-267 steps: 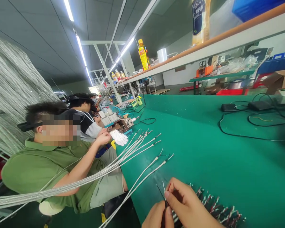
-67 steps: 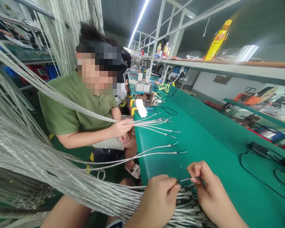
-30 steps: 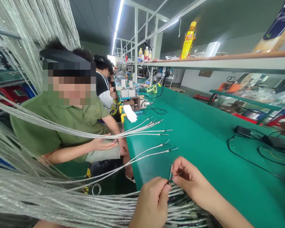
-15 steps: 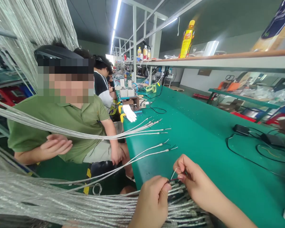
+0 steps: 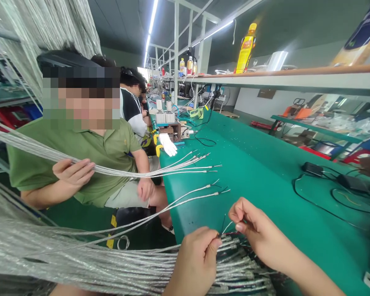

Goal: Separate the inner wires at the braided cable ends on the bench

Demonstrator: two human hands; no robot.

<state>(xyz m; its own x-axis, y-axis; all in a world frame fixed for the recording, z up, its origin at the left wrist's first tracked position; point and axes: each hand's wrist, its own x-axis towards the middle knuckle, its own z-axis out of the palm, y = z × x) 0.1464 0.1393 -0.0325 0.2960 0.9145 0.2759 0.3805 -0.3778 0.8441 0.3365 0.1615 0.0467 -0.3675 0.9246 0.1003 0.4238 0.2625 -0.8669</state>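
My left hand point(image 5: 197, 257) is closed in a pinch on one silver-braided cable near its end, on top of a thick bundle of such cables point(image 5: 120, 267). Thin black and white wires point(image 5: 228, 227) fan out from the pinched end. Just right of them, my right hand point(image 5: 253, 222) has its thumb and curled fingers pressed together; whatever lies between them is hidden. Below both hands, the bundle's many cable ends point(image 5: 245, 273) lie side by side with clear sleeves. Two separate cables point(image 5: 200, 196) stretch across the table edge with split wire tips.
A co-worker in a green shirt point(image 5: 111, 142) sits at left, one hand point(image 5: 74, 172) at a smaller group of cables point(image 5: 135, 174). On the green table point(image 5: 265, 164) are a bench machine point(image 5: 168, 123), a white glove point(image 5: 167, 144) and black adapters with cords point(image 5: 353, 181). A shelf point(image 5: 280, 78) runs above.
My right hand has drawn slightly up and right from the left hand, and the black and white wires now stand apart. The co-worker's raised hand has moved up to the cables.
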